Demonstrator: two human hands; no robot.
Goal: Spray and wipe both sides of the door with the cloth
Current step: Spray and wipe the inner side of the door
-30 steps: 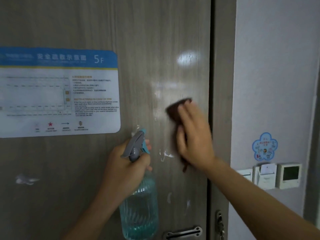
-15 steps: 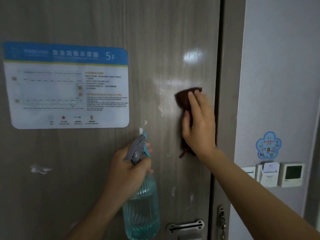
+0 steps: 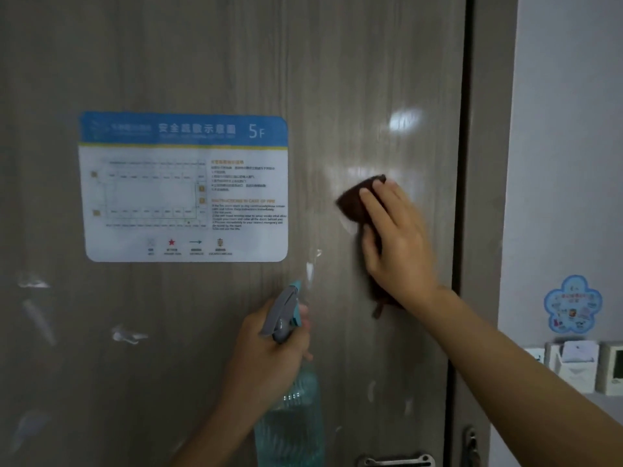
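A grey-brown wood-grain door (image 3: 209, 55) fills most of the view, with wet streaks and foam spots on it. My right hand (image 3: 396, 237) presses a dark brown cloth (image 3: 354, 203) flat against the door near its right edge. My left hand (image 3: 269, 352) grips the neck of a clear blue spray bottle (image 3: 290, 423) with a grey and teal trigger head, held just in front of the door below the cloth. Most of the cloth is hidden under my palm.
A blue and white evacuation plan sticker (image 3: 183, 187) is stuck on the door at the left. The metal door handle (image 3: 394, 461) shows at the bottom. Right of the door frame (image 3: 485, 163), the white wall carries a flower sticker (image 3: 573, 305), a card holder (image 3: 574, 365) and a thermostat.
My right hand has slid the cloth up the door and then a little left and down. The view has shifted, so the sticker sits further right. The left hand and bottle stay about the same.
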